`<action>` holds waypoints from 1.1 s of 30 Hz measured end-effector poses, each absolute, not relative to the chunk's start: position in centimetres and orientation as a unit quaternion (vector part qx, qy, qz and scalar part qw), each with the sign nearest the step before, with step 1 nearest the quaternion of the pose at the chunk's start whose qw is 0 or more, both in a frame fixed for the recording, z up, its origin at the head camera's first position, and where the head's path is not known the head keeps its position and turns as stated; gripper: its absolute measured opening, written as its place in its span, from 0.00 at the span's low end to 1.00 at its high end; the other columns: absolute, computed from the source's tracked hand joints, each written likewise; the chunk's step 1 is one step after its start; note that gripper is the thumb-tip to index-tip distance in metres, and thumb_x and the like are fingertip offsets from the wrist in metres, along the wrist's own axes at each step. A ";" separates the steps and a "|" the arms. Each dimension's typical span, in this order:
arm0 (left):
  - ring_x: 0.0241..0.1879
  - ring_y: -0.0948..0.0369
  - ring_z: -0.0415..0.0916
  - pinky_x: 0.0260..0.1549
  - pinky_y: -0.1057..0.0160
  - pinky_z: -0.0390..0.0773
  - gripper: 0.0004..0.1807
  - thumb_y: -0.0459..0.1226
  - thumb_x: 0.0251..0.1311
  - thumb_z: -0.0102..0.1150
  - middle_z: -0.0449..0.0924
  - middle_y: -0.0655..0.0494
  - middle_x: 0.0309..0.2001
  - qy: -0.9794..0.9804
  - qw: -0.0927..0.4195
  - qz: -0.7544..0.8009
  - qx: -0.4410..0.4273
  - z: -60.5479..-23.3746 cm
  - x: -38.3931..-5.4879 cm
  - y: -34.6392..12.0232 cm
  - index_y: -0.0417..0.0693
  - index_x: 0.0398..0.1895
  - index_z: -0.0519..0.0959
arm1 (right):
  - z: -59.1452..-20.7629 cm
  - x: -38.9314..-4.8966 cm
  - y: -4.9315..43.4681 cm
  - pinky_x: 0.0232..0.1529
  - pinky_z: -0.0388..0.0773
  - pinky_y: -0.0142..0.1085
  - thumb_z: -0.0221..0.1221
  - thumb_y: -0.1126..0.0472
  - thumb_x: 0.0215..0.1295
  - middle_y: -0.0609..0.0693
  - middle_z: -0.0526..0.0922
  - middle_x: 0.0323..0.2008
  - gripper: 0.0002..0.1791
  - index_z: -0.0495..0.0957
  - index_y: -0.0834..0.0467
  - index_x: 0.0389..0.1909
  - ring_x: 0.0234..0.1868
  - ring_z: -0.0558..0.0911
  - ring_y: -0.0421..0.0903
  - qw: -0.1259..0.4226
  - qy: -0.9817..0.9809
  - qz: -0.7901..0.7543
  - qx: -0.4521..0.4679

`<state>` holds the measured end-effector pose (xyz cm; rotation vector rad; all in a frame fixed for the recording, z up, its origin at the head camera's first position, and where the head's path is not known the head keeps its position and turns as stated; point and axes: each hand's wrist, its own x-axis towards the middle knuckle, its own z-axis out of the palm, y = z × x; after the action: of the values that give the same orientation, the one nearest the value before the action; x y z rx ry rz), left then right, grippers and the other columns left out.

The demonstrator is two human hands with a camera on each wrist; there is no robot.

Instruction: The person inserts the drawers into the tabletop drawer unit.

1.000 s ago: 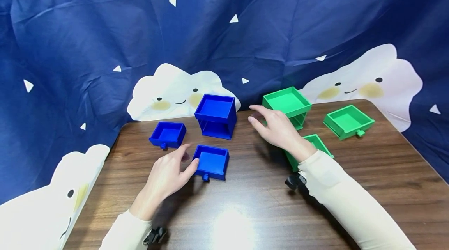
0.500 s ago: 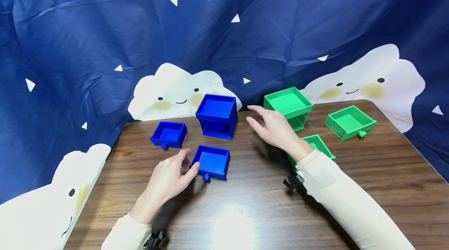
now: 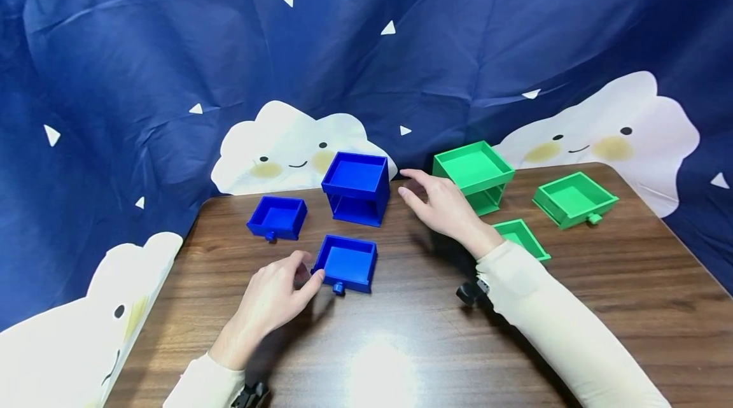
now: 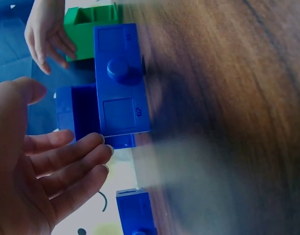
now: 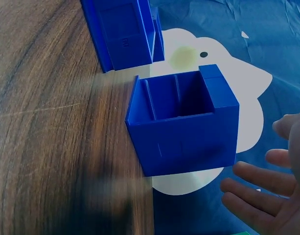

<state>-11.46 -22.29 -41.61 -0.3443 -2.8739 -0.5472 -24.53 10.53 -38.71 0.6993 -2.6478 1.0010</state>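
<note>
My left hand [image 3: 272,296] hovers at the left side of a small blue drawer [image 3: 346,261] with a round knob. Its fingers are loosely bent, and the left wrist view shows nothing between them and the thumb; whether a fingertip touches the drawer I cannot tell. Behind that drawer stands a blue cabinet [image 3: 356,175], its front hollow without a drawer. My right hand [image 3: 443,204] is held between this cabinet and a green cabinet [image 3: 474,169], fingers spread and holding nothing. In the right wrist view, the blue cabinet [image 5: 189,147] is apart from the fingertips.
A second blue drawer [image 3: 277,217] lies at the left. One green drawer [image 3: 575,198] sits at the far right; another green drawer [image 3: 521,236] is partly hidden by my right forearm. A blue cloth [image 3: 435,64] with clouds hangs behind the wooden table [image 3: 424,331].
My right hand has drifted slightly left, toward the blue cabinet. My left hand has drawn back a little toward me. The drawers and cabinets keep their places.
</note>
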 end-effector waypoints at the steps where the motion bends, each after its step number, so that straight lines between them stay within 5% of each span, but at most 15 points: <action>1: 0.29 0.64 0.81 0.32 0.57 0.81 0.18 0.52 0.70 0.68 0.85 0.65 0.30 -0.971 0.093 -0.187 -0.114 -41.7 -11.4 -22.3 0.48 0.50 0.86 | -38.8 -24.6 10.5 0.59 0.83 0.55 0.59 0.53 0.81 0.61 0.90 0.54 0.25 0.78 0.62 0.71 0.55 0.88 0.60 0.113 -0.902 0.342 0.239; 14: 0.28 0.75 0.76 0.34 0.65 0.78 0.12 0.49 0.71 0.67 0.83 0.71 0.28 -0.964 0.013 -0.246 -0.103 -42.4 -11.3 -22.4 0.52 0.45 0.88 | -39.3 -25.8 9.2 0.60 0.84 0.54 0.59 0.54 0.81 0.63 0.89 0.56 0.25 0.77 0.61 0.71 0.54 0.89 0.59 0.114 -0.892 0.367 0.238; 33: 0.26 0.73 0.75 0.31 0.67 0.77 0.12 0.47 0.73 0.65 0.83 0.70 0.26 -0.950 -0.047 -0.289 -0.112 -43.3 -11.5 -21.9 0.49 0.43 0.89 | -40.1 -27.2 7.4 0.59 0.84 0.52 0.57 0.48 0.83 0.55 0.90 0.52 0.28 0.74 0.57 0.76 0.54 0.88 0.53 0.080 -0.900 0.354 0.241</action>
<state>-11.54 -21.91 -43.27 -0.3616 -3.0763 -0.9362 -27.23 7.45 -40.09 0.7211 -2.6925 1.0581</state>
